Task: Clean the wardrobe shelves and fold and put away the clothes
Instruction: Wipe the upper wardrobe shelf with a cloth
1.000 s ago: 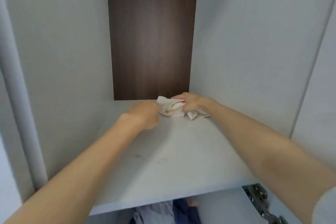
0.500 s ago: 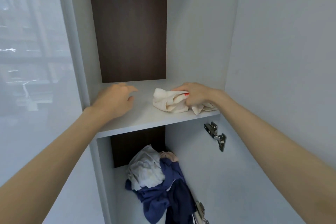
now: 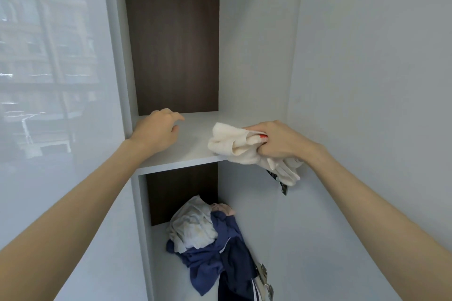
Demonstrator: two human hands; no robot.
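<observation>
Right now: right hand (image 3: 281, 140) is clamped on the cloth (image 3: 234, 144), fingers curled round a bunch of it. Cloth is cream, wadded, sitting at the right front corner of the upper shelf (image 3: 186, 154). Roughly half rests on the board. The rest hangs off the front edge below my fist, in front of a hinge (image 3: 283, 187). A red bit shows at my fingertips; can't tell if it's a tag or a stripe.

Long axis of the wad runs from the free end, up-left on the shelf, to the tail hanging down-right. Free end points left, toward my left hand (image 3: 156, 132).

Left hand holds nothing, fingers loosely curled, over the left front of the same shelf. Touching the board or just above it, can't tell.

Key relation: bare shelf lies left of and behind the cloth. My guess is the next wipe goes leftward or back toward the dark rear panel (image 3: 176, 44), free end leading. Right hand owns that. Left is nearer the bare part but has no cloth.

Clothes (image 3: 210, 234): unfolded heap, white and navy pieces, in the lower compartment, below the shelf and between my arms. No hand on it. A second hinge (image 3: 265, 281) sits just right of the heap.

Judgement: cleaning stage, folding not begun.
</observation>
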